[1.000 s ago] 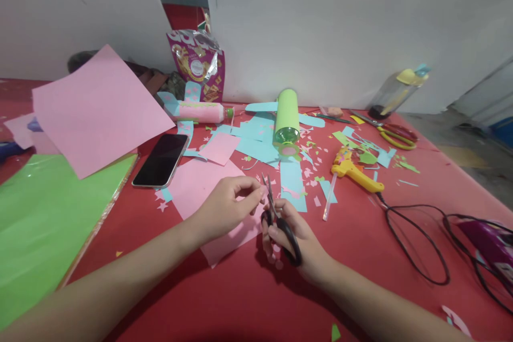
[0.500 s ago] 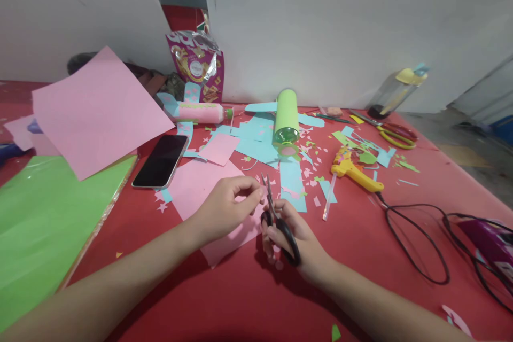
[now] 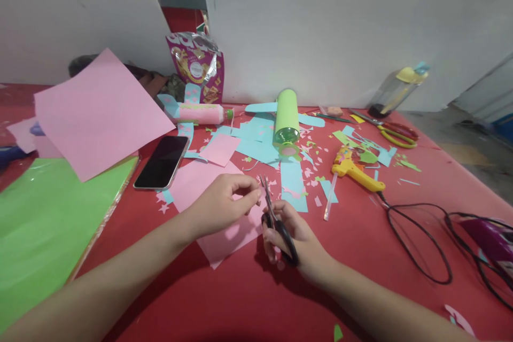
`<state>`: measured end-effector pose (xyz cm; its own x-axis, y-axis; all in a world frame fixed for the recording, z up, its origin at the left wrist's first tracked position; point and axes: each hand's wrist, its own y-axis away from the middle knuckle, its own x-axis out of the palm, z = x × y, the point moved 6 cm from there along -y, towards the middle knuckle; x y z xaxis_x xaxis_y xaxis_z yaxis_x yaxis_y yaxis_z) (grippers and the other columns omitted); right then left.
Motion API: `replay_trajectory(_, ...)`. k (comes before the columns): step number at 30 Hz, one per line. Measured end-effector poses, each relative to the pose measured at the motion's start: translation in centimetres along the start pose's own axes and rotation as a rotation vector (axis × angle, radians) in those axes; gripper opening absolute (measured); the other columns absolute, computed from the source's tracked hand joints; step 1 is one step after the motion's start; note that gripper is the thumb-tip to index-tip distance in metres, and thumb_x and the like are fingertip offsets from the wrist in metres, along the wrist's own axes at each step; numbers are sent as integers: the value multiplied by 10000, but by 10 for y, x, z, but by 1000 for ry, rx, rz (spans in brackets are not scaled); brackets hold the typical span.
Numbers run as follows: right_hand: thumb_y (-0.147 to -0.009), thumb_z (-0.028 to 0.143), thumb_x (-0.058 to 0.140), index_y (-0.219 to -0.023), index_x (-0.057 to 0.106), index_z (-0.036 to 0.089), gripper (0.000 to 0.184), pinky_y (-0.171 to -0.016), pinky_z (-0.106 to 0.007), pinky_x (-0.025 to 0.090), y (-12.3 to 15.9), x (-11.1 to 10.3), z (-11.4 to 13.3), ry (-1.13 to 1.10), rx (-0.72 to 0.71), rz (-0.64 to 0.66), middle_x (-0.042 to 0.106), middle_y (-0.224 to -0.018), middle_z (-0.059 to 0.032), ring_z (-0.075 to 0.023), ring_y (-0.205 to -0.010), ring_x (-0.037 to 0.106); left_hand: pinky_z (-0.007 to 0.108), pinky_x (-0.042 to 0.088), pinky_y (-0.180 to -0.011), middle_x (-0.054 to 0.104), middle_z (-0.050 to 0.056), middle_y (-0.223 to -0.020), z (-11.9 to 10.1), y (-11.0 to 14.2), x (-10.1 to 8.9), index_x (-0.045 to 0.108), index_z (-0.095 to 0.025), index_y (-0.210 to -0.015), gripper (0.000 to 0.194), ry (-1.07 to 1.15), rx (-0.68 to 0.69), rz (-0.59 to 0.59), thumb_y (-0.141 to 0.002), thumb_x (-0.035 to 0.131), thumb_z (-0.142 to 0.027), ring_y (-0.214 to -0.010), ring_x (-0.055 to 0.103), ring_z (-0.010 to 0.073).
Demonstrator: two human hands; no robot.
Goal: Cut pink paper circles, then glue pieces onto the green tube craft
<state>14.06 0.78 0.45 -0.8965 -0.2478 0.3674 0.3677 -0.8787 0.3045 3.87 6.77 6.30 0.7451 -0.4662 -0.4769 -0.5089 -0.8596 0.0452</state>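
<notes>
The right hand is closed around black-handled scissors; the left hand is pinched shut, contents unclear. At their two o'clock, a yellow glue gun is seen.

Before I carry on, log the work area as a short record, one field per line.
right hand: holds black-handled scissors, blades slightly apart
left hand: fingertips close together beside the blades; anything pinched is too small to tell
beneath left hand: pink sheet
left of hands: phone
right of hands: yellow glue gun
beyond hands: green bottle, pink bottle
surface: red table, paper scraps scattered
</notes>
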Motion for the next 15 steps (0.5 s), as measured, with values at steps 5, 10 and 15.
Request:
replay_trajectory(5, -675, 395, 671, -861, 370, 234, 388, -342, -148, 295, 0, 2, 2, 14, 18, 4, 467, -623, 103, -17, -362, 423, 196, 383, -542, 499, -35, -553, 2, -2, -3, 490, -164, -555, 234, -10, -23, 74, -774, 433, -220, -545, 471, 93)
replay_trajectory(10, -673, 373, 678, -853, 382, 226, 376, -343, -152, 292, -2, 1, -2, 21, 8, 33, 464, -562, 114, -21, -350, 413, 184, 357, -492, 502, -33, -531, 6, -2, -7, 486, -163, -531, 226, -67, -35, 156, -749, 451, -212, -510, 455, 90)
replay_trajectory(15, -677, 343, 671, -854, 385, 222, 358, -336, -140, 303, -4, 0, -7, 29, 1, 59, 448, -488, 131, -36, -343, 436, 182, 335, -489, 473, -36, -498, 3, -2, -9, 443, -163, -499, 260, -129, -16, 205, -753, 443, -215, -501, 441, 89)
